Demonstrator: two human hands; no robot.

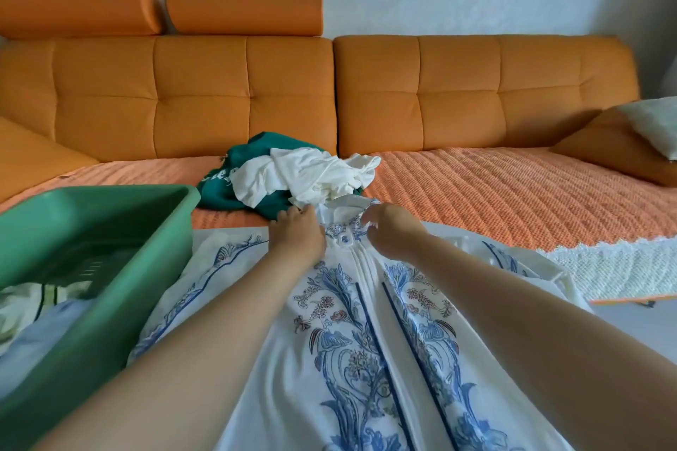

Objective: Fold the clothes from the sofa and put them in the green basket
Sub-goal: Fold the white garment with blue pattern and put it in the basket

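A soft white dress with blue flowers lies flat on the white surface, near the bumpy orange sofa. The right hand curls its fingers and pinches the dress top. The left hand rests there too; I cannot tell if its fingers pinch. The smooth green basket sits left, partly cut off.

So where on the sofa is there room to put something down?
Biggest bare patch: the orange seat cover on the right, between the white clothes pile and the orange cushion. A thin strip lies left, between the green basket and the backrest. The middle is crowded: the pile, the green garment, and the left hand and right hand at the printed dress.
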